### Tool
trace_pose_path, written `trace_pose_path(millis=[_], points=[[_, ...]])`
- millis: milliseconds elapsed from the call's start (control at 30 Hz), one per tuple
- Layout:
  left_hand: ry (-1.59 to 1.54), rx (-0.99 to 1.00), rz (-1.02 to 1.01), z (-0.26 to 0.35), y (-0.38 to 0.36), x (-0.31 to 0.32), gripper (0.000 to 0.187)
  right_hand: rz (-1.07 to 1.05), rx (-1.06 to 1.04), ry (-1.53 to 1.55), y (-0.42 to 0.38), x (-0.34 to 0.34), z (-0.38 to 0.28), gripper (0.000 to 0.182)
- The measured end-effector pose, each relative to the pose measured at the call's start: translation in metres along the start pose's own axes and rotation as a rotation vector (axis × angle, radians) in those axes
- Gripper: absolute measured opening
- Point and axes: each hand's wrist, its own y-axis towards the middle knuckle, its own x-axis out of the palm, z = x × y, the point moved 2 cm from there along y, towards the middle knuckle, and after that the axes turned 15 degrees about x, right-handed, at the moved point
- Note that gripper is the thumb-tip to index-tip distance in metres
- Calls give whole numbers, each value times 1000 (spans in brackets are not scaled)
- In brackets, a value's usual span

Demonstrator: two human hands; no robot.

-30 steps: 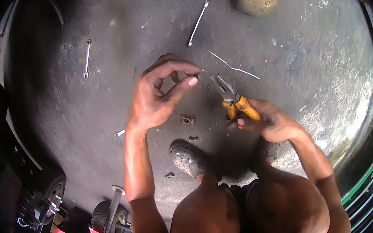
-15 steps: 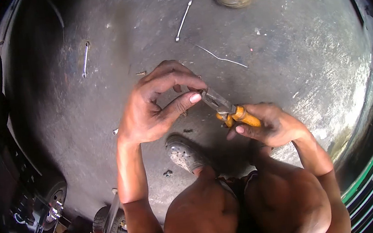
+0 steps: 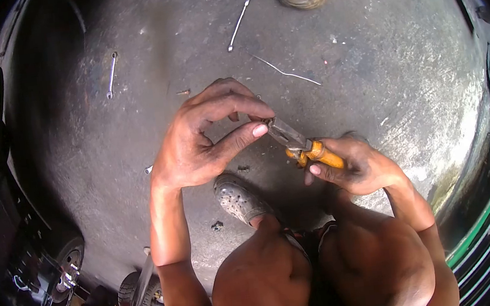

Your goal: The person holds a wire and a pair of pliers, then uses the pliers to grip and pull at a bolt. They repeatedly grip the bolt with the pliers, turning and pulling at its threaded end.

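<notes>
Outdoors-like grey concrete floor (image 3: 369, 80) — left hand (image 3: 196, 140) pinching tiny part, right hand (image 3: 360, 168) gripping pliers (image 3: 298, 144); spanners (image 3: 110, 76) scattered.

Orange rubbery-handled metal pliers (image 3: 299, 142) above rough, matt concrete floor (image 3: 397, 65).

We can read no text, label, brand or number anywhere, not even on the pliers (image 3: 307, 146)
</notes>
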Motion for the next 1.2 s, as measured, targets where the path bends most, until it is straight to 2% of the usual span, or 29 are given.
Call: trace_pose_path(millis=[300,700,900,1000,1100,1200], points=[[-3,6,7,2,0,2,17,169,-42,-33,-8,6,-5,28],[18,100,50,12,-5,4,27,198,-39,-55,-13,12,-5,36],[75,120,31,15,-3,6,25,287,-155,-85,-12,13,4,41],[54,155,20,16,-2,5,26,236,-83,-108,-16,6,-3,42],[46,157,29,17,-1,8,26,252,-381,16,-8,7,13,44],[28,146,36,16,0,10,25,115,-150,209,-13,10,19,53]])
